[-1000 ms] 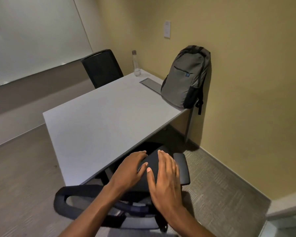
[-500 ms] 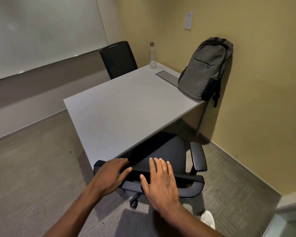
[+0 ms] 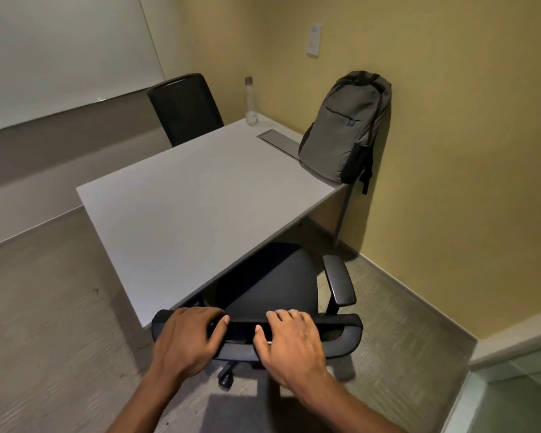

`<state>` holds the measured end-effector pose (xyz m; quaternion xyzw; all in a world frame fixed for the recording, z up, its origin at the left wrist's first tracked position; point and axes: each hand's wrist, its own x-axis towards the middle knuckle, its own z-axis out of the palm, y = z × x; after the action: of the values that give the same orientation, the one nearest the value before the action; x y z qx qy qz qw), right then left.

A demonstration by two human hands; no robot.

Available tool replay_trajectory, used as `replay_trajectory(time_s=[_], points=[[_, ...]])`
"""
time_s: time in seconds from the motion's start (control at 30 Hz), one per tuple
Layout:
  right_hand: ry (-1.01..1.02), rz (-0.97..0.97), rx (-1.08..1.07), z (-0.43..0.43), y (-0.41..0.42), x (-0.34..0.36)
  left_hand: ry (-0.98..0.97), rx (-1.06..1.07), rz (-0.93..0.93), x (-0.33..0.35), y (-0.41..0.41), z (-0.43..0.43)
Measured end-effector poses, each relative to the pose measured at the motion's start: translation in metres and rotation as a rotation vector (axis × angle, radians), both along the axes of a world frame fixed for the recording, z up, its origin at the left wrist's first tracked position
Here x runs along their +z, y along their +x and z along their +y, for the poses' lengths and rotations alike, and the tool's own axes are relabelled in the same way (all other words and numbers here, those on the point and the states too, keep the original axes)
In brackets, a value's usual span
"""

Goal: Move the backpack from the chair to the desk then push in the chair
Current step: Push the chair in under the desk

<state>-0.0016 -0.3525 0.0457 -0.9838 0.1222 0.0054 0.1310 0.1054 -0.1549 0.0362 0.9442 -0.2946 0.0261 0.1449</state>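
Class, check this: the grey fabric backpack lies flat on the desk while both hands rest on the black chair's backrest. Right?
Not quite. The head view shows the grey fabric backpack upright against the yellow wall, not flat. The left hand and right hand do rest on the black chair's backrest.

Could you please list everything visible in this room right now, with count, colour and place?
backpack: one, grey with black trim, upright on the desk's far right corner, leaning on the yellow wall
desk: one, light grey, centre
cable tray lid: one, grey, set into the desk beside the backpack
bottle: one, clear, far desk corner
near chair: one, black, seat partly under the desk
far chair: one, black, behind the desk
whiteboard: one, white, left wall
wall switch: one, white, yellow wall
left hand: on the near chair's backrest top
right hand: on the same backrest
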Motion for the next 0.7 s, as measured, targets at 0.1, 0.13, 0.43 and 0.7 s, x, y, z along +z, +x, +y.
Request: replay_trajectory(time_s=[0.1,0.13,0.43,0.7], points=[[0.0,-0.008,0.019,-0.014,0.0,0.001,0.001,0.025,-0.001,0.0,-0.008,-0.012],[0.001,-0.007,0.027,-0.018,0.0,0.002,0.004,0.036,-0.005,0.0,-0.01,-0.016],[-0.015,-0.08,0.086,-0.074,0.013,0.003,0.031,0.133,-0.009,-0.002,-0.015,-0.064],[-0.046,-0.072,0.157,-0.145,0.05,0.005,0.03,0.218,0.013,0.005,0.0,-0.132]])
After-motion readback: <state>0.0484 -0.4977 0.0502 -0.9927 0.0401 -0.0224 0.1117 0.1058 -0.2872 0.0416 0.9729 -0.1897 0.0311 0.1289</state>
